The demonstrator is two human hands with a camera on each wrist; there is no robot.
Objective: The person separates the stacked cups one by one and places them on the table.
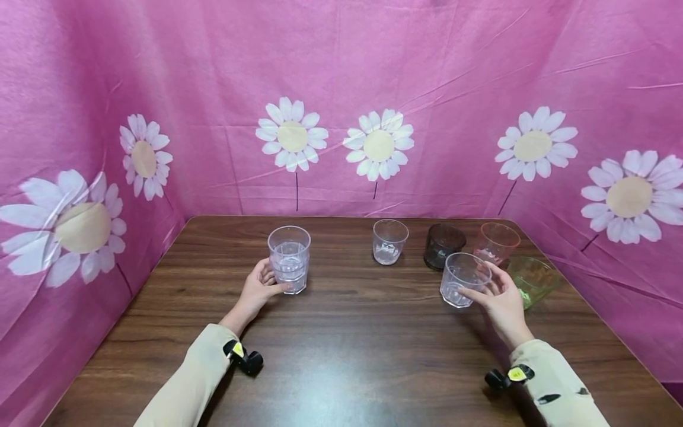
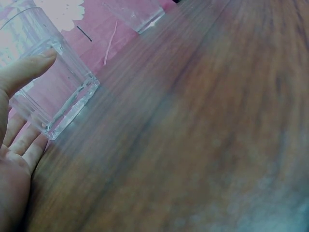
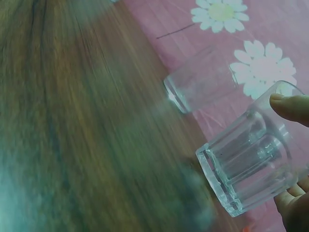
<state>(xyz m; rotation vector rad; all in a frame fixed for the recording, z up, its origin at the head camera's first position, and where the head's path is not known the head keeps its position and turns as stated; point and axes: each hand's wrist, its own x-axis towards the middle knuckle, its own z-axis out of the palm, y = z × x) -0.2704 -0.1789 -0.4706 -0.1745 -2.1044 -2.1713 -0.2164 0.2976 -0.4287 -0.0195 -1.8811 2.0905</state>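
Note:
My left hand (image 1: 257, 293) grips a tall clear glass (image 1: 290, 261) low on its side, at the left of the table. Rings show inside it; I cannot tell whether another glass is nested there. In the left wrist view the thumb (image 2: 29, 72) lies across the glass wall, with fingers behind. My right hand (image 1: 503, 305) holds a clear faceted glass (image 1: 453, 284) upright between thumb and fingers, at the right. The right wrist view shows this faceted glass (image 3: 246, 159) close to the tabletop; whether its base touches is unclear.
A smaller clear glass (image 1: 388, 242) stands at the back middle. A dark glass (image 1: 440, 246), a reddish-rimmed glass (image 1: 493, 240) and a green glass (image 1: 536, 281) cluster around the right hand. Pink flowered cloth (image 1: 336, 59) hangs behind and beside the wooden table (image 1: 331, 367).

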